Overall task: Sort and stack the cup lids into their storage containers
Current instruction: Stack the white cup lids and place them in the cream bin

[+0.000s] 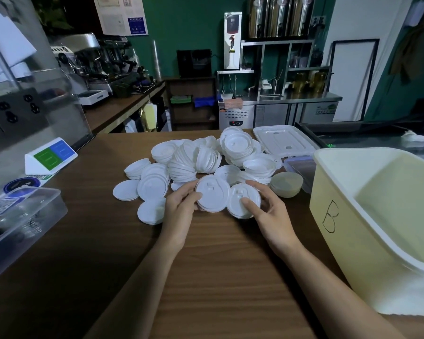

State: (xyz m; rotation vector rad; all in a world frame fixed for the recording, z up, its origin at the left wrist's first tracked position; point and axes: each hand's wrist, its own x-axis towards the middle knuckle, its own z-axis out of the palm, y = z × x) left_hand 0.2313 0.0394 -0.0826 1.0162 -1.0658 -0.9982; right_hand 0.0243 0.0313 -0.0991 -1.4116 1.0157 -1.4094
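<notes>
Counter: brown wood grain, bare in front of the pile of lids, which serves as the reference here. Cream bin: right of the pile and nearer the person, marked with a handwritten B, mouth tipped toward the pile. Clear tub: well to the left of the pile, also nearer, with dark contents that cannot be made out. Left hand: at the near edge of the pile, fingers and thumb curled round the left rim of a small stack of lids. Right hand: just beside it, thumb pressed on the top face and fingers curved round the far rim of a second stack. The two stacks sit face up with their rims touching. Handling note, as judgement: the step is matching and merging. Check that both stacks share the same diameter and spout pattern before nesting, keep the faces the same way up, square the rims with the fingertips, and seat one stack on the other without force, since thin lids may buckle or spring apart. Pile: white lids, some loose and flat, some in leaning rows. Frosted lids: a short stack at the right edge of the pile, likely a separate sort. Flat tub cover: behind the pile, to its right. Card stand: left of the pile.
</notes>
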